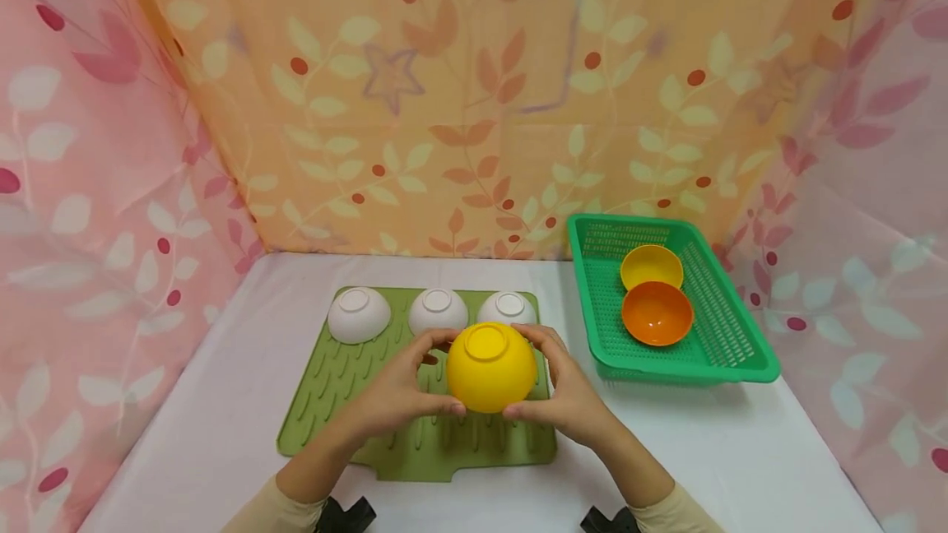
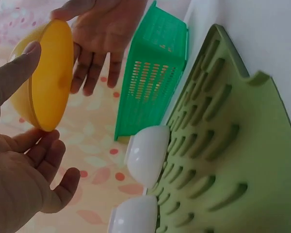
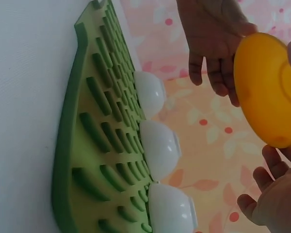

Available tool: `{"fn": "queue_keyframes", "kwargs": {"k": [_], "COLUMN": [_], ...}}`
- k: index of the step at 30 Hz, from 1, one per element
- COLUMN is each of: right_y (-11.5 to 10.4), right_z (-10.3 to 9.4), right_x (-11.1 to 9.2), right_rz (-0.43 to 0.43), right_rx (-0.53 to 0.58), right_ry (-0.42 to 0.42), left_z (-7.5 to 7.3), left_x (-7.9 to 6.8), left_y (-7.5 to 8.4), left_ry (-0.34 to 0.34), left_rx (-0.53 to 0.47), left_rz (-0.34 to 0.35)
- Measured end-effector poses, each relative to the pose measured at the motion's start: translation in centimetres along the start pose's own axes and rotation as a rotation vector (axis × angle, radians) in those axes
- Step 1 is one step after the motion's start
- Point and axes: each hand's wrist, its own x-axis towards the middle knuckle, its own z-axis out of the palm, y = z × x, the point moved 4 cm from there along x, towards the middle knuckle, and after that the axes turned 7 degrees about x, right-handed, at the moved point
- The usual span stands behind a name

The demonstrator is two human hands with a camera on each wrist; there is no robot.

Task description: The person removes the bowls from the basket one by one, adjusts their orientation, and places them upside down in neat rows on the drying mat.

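Gripping yellow bowl (image 1: pixel 492 378) with left hand (image 1: pixel 400 389), right hand (image 1: pixel 564 391) (seemingly done with white bowls (image 1: pixel 359 321) on mat (image 1: pixel 326 401)), leaving two bowls (image 1: pixel 657 317) in basket (image 1: pixel 685 373)

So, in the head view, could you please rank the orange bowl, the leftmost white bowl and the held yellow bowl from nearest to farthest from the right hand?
1. Held yellow bowl, touching the right hand.
2. Orange bowl, rightward in the green basket.
3. Leftmost white bowl, at far left corner of the mat.
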Motion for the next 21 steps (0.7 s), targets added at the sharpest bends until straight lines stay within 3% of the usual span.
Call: {"fn": "queue_keyframes", "kwargs": {"k": [4,7,16,21], "right_y": [-0.3,-0.4,1.1,1.9], "right_z": [0.4,1.7,9.1,13.4], "right_x": [0.8,2.1,7.2,9.0], "right_rz": [0.022,0.051,0.148,0.143], "right_rx": [-0.101,-0.156,-0.152,-0.273], "right_ry": [0.023,0.014,-0.055,-0.088], "left_z": [-0.8,-2.4,-9.2,-11.5], "left_x": [0.0,-0.6,-3.9,-6.3], "left_y": [-0.6,-1.4,-5.8,-8.9], "left_ry": [0.009,0.027,0.025,0.018], "left_rx": [0.056,0.109,0.265,0.336], "left_rz": [0.028,0.041,-0.039,-0.093]}}
